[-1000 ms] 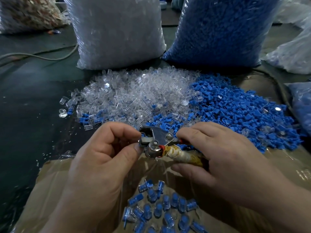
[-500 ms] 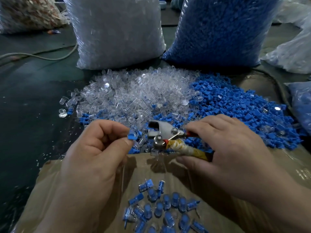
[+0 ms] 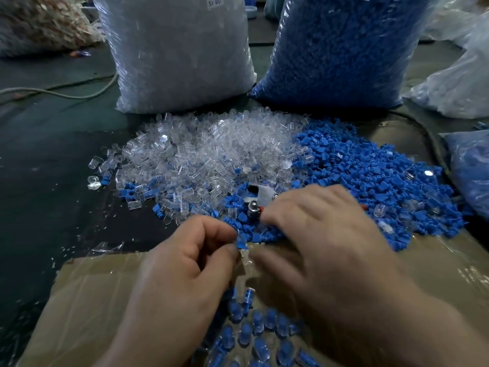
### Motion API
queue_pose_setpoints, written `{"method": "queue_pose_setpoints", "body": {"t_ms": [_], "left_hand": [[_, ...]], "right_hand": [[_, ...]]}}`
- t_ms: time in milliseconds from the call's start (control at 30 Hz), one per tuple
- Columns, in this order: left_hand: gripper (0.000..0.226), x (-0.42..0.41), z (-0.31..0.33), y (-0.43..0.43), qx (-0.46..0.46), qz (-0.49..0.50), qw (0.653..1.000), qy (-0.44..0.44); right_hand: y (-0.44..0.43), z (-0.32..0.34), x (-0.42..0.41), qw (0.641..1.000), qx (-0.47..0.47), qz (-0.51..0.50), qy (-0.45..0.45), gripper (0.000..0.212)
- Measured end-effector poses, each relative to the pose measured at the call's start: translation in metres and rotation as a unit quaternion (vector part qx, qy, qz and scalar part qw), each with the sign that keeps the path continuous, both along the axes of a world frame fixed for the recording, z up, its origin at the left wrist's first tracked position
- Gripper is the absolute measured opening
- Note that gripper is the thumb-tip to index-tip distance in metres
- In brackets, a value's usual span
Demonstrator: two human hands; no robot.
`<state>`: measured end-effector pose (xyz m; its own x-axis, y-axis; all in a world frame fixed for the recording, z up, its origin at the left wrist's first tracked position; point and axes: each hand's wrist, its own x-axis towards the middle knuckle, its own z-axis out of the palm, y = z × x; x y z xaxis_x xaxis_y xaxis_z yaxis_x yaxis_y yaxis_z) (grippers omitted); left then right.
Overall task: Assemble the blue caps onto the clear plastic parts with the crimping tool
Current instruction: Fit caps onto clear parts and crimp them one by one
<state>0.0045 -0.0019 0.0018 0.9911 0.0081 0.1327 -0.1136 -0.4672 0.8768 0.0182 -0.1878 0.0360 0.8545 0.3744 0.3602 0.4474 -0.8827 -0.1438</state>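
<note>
Okay, we read "SJ 017" on bag label (image 3: 215,1); left hand (image 3: 185,263) pinches blue cap (image 3: 240,244); right hand (image 3: 322,229) grips crimping tool (image 3: 260,196); dark table (image 3: 53,154), cardboard (image 3: 92,300).

My left hand (image 3: 185,263) pinches a blue cap (image 3: 240,244) between thumb and forefinger, over the edge of the cardboard (image 3: 87,300). My right hand (image 3: 325,234) grips the tool (image 3: 260,197), its metal head lying on the heap where the clear parts (image 3: 211,154) meet the blue caps (image 3: 375,178). Capped pieces (image 3: 260,332) lie on the cardboard below my hands.
</note>
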Motion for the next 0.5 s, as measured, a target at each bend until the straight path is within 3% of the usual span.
{"method": "queue_pose_setpoints", "body": {"t_ms": [133,333,467,500], "left_hand": [[0.011,-0.004,0.005,-0.001,0.042,-0.019,0.997,-0.061],[0.016,-0.004,0.012,0.001,-0.01,-0.007,0.998,-0.064],[0.051,0.001,0.011,0.01,-0.005,-0.07,0.997,-0.02],[0.054,0.001,0.009,0.011,-0.022,-0.081,0.996,-0.01]], "right_hand": [[0.008,-0.005,-0.005,0.997,0.013,0.076,-0.01,0.018],[0.007,-0.005,-0.007,0.996,0.039,0.08,-0.006,0.015],[0.014,-0.001,-0.01,0.993,0.069,0.098,0.001,0.004],[0.016,0.001,-0.011,0.992,0.084,0.093,0.018,0.009]]}}
